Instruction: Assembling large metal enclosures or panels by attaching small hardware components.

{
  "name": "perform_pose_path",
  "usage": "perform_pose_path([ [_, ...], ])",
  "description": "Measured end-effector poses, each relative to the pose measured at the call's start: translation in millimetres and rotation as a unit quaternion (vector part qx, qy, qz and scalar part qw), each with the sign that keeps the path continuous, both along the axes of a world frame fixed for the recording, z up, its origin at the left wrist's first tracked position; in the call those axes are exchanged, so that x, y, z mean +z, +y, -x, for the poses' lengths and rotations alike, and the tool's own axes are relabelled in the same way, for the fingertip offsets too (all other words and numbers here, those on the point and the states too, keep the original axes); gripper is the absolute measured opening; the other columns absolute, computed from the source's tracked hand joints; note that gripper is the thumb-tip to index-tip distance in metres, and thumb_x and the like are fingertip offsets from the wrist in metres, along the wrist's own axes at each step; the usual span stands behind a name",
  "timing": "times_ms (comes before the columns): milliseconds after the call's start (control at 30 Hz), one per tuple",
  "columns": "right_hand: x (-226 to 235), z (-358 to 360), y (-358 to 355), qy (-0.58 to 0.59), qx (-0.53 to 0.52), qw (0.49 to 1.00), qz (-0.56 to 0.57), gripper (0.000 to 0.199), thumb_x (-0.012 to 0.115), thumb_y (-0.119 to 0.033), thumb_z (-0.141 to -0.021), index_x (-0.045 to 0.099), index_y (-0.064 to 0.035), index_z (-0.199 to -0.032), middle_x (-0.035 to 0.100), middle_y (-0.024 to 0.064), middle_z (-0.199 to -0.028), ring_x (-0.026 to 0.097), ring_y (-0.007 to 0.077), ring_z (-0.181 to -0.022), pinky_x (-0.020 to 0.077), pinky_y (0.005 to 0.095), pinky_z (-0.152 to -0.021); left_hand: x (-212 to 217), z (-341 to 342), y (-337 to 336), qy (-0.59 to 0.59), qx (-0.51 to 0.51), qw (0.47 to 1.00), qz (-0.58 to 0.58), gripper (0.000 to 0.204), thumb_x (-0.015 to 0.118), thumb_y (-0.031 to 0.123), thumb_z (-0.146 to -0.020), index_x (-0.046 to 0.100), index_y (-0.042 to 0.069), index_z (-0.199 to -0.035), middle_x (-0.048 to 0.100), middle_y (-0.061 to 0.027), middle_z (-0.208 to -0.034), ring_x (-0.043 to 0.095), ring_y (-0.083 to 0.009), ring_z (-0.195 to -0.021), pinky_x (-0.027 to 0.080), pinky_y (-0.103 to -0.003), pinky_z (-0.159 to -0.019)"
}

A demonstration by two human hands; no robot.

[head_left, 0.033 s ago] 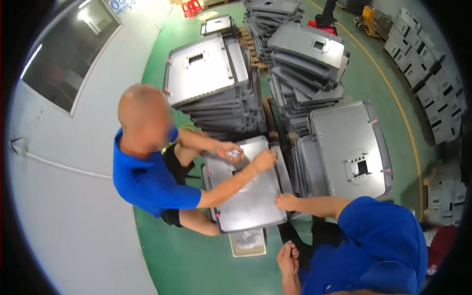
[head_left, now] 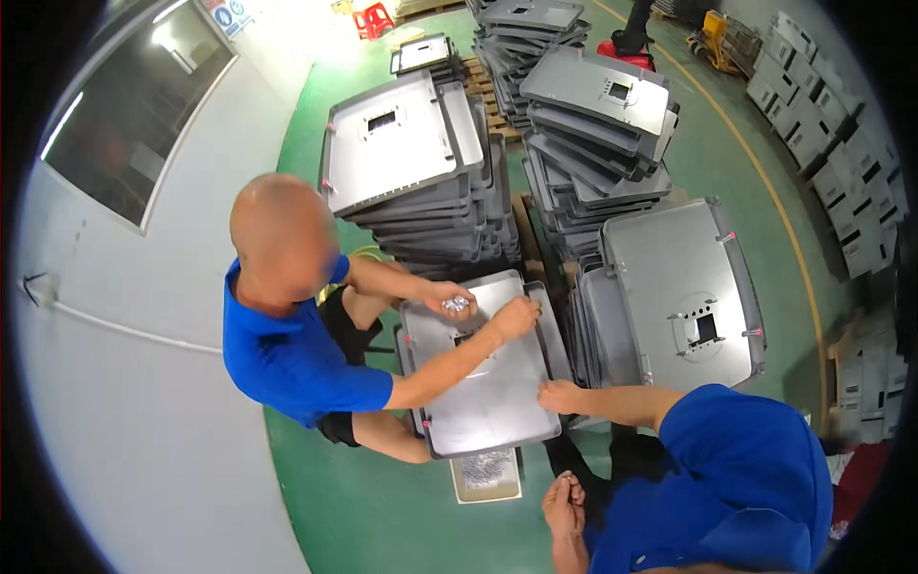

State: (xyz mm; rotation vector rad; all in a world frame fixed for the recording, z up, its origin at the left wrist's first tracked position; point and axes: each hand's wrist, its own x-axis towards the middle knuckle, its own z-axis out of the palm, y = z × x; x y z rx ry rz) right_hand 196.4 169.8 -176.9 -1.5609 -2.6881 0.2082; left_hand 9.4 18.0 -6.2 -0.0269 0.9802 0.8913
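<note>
The wearer's right hand (head_left: 559,395) rested flat on the near right edge of a grey metal panel (head_left: 483,383) lying on the green floor (head_left: 382,517), its fingers spread open and touching the sheet without gripping it. The wearer's left hand (head_left: 564,502) hung lower, off the panel's near right corner, with its fingers curled shut; whether they held anything could not be told. Just off the panel's near edge stood a small shallow tray of screws (head_left: 488,474) on the floor.

Across the panel a co-worker in a blue shirt (head_left: 287,364) crouched at its left side. One hand of the co-worker (head_left: 449,304) held a small heap of screws above the far edge, and the other hand (head_left: 516,316) pressed down near the far right corner.

Behind the panel rose stacks of similar grey panels (head_left: 411,172), some with a rectangular cut-out in the middle. Another such panel (head_left: 679,287) leaned on a stack just to the right of the wearer's right hand.
</note>
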Motion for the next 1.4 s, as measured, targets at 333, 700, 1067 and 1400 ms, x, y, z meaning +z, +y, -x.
perform_pose_path([
  [333,168,9,-18,0.377,-0.118,0.767,0.505,0.028,0.071,-0.024,-0.079,0.072,-0.0027,-0.097,0.069,0.0146,-0.086,0.066,0.0243,-0.072,0.0534,0.0337,-0.067,-20,-11,-4,-0.006,0.034,0.999,0.02,0.013,0.058,0.006,-0.094,0.059,-0.002,-0.103,0.06,-0.0092,-0.087,0.049,-0.0116,-0.065,0.04,-0.023,-0.053],
  [700,172,-4,-69,0.385,-0.016,0.79,0.477,0.026,0.07,-0.02,-0.08,0.071,-0.0008,-0.097,0.068,0.0165,-0.083,0.067,0.028,-0.075,0.0524,0.0361,-0.068,-31,-26,-20,0.018,0.043,0.999,0.023,0.011,0.058,0.013,-0.096,0.056,0.003,-0.098,0.053,-0.0017,-0.078,0.046,-0.0082,-0.062,0.037,-0.022,-0.053],
  [1067,162,-11,-74,0.346,-0.064,0.837,0.42,0.018,0.066,-0.012,-0.081,0.069,0.0031,-0.091,0.068,0.0172,-0.08,0.067,0.0274,-0.072,0.0519,0.0367,-0.065,-60,-35,-27,0.016,0.019,1.0,0.01,0.011,0.057,0.014,-0.096,0.059,0.003,-0.096,0.059,-0.0035,-0.077,0.05,-0.0094,-0.062,0.039,-0.022,-0.054],
  [1400,146,-5,-56,0.472,-0.306,0.677,0.475,0.013,0.066,-0.007,-0.086,0.066,0.0049,-0.092,0.067,0.0082,-0.072,0.063,0.0101,-0.061,0.0505,0.0255,-0.056,-64,-33,26,0.096,0.008,0.994,0.056,0.017,0.062,0.021,-0.094,0.061,0.005,-0.099,0.041,0.0062,-0.064,0.034,-0.0014,-0.05,0.024,-0.017,-0.04],
])
